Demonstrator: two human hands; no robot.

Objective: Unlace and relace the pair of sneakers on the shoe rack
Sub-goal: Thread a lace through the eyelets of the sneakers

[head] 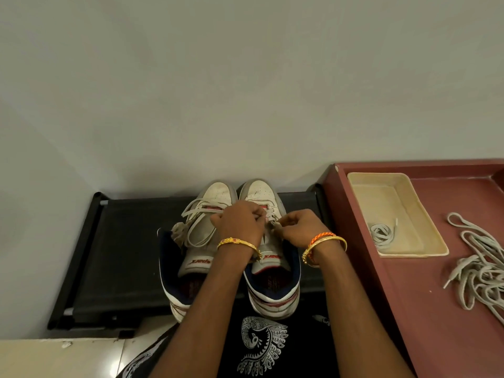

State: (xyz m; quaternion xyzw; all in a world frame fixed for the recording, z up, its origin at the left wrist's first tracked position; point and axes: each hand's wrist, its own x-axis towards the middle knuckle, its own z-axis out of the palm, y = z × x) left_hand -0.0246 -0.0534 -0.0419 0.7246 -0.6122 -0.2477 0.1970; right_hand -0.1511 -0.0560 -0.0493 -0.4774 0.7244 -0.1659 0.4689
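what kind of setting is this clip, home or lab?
Probably a home, likely an entryway corner: a low black shoe rack stands against a plain wall, a maroon surface beside it holds a cream tray and loose laces, and the floor is tiled.

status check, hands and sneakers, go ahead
Left hand and right hand both pinching lace on right sneaker. Left sneaker loosely laced. Nothing blocking.

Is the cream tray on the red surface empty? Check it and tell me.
No: the cream tray holds one coiled lace in its near corner, apart from the loose lace pile lying outside it.
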